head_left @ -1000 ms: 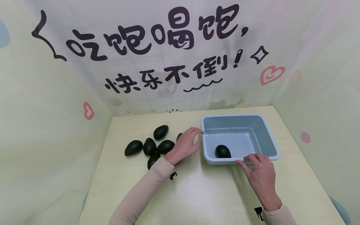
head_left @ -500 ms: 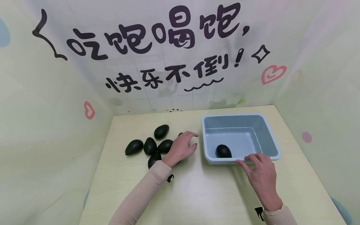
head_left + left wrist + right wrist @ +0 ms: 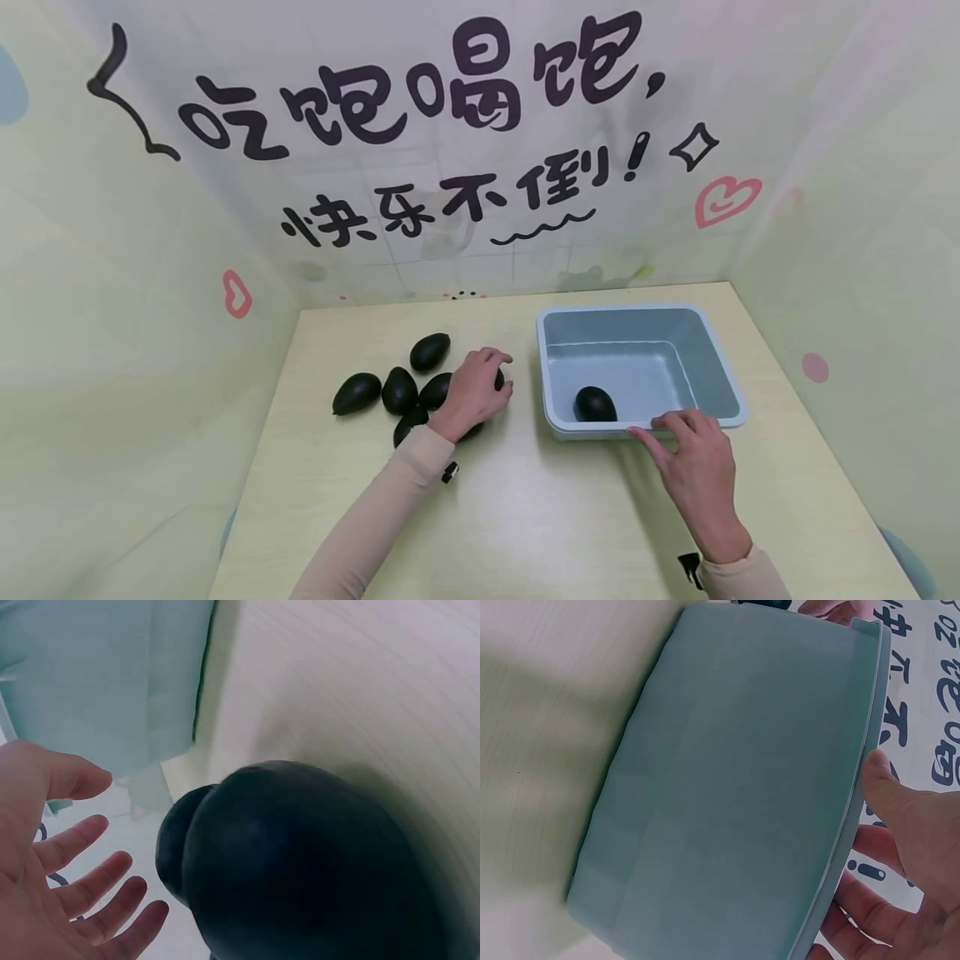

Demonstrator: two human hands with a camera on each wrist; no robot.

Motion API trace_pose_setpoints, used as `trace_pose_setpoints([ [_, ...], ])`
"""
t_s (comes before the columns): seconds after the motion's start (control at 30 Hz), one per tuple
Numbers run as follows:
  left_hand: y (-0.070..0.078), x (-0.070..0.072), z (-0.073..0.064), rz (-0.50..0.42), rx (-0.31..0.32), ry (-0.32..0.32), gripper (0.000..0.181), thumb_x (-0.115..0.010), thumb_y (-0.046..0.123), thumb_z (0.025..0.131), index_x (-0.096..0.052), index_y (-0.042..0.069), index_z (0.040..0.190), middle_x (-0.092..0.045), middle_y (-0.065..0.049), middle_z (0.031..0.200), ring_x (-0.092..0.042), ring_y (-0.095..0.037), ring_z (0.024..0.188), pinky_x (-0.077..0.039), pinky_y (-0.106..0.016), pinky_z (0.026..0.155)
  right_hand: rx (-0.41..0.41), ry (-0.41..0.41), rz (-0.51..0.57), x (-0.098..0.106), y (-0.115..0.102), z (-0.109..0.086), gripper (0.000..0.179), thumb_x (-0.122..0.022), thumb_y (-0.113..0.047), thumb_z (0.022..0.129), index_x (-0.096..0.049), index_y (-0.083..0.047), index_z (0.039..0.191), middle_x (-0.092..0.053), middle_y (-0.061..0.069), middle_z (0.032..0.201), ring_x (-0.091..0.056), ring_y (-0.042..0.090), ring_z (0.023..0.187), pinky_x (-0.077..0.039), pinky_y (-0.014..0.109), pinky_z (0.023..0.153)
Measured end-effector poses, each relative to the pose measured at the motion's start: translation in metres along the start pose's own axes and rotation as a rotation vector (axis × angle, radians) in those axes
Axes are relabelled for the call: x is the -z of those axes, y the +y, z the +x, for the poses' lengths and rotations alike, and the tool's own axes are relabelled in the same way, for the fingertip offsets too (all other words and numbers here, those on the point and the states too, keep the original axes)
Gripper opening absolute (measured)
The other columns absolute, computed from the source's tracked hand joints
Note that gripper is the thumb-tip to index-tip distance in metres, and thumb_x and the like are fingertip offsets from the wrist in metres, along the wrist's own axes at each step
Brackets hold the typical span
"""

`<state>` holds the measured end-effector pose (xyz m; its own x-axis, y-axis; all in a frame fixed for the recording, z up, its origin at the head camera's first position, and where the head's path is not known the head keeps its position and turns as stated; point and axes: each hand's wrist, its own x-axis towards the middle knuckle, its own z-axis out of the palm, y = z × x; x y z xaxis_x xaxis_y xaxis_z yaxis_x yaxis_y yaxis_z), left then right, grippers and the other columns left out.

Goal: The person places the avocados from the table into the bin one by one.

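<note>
My left hand (image 3: 472, 393) hovers over the right side of a loose group of dark avocados, its fingers spread above one avocado (image 3: 499, 380) that it partly hides. In the left wrist view that hand's fingers (image 3: 75, 870) stand apart from the nearest large avocado (image 3: 307, 862), with a second one behind it. At the right, a blue-grey plastic bin (image 3: 637, 367) holds one avocado (image 3: 595, 405) in its near left corner. My right hand (image 3: 701, 479) grips the bin's near rim, thumb outside and fingers over the edge.
Other avocados lie left of my left hand, including a far one (image 3: 430, 352) and a leftmost one (image 3: 357, 394). The pale wooden table (image 3: 510, 525) is bounded at the back and sides by printed cloth walls (image 3: 135, 358).
My left hand has drawn back leftward from beside the bin to above the avocados at the group's right side. The right hand keeps its hold on the rim, and the bin stays put.
</note>
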<state>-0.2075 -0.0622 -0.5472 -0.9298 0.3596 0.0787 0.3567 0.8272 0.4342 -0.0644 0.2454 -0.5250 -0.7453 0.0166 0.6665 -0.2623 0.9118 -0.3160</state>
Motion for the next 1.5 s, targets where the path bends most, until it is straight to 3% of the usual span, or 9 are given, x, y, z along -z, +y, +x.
trace_pose_setpoints([
  [0.97,-0.013,-0.007,0.003,0.073,0.025,-0.039,0.044,-0.075,0.030,0.098,-0.068,0.011,0.137,-0.061,-0.016,0.144,-0.058,-0.039,0.132,-0.057,-0.052,0.098,-0.002,-0.017,0.014,0.001,0.000,0.000,0.078,-0.043,-0.076,0.098,-0.070,-0.006,0.078,-0.064,0.013,0.080,-0.063,0.038,0.077,-0.049,0.050,0.069],
  [1.5,-0.017,-0.012,0.007,0.175,0.027,-0.064,0.053,-0.079,0.036,0.095,-0.065,0.010,0.139,-0.058,-0.018,0.145,-0.058,-0.040,0.130,-0.058,-0.052,0.097,-0.008,-0.016,0.007,0.000,0.002,0.001,0.079,-0.043,-0.077,0.098,-0.071,-0.006,0.078,-0.065,0.013,0.081,-0.063,0.038,0.076,-0.048,0.050,0.067],
])
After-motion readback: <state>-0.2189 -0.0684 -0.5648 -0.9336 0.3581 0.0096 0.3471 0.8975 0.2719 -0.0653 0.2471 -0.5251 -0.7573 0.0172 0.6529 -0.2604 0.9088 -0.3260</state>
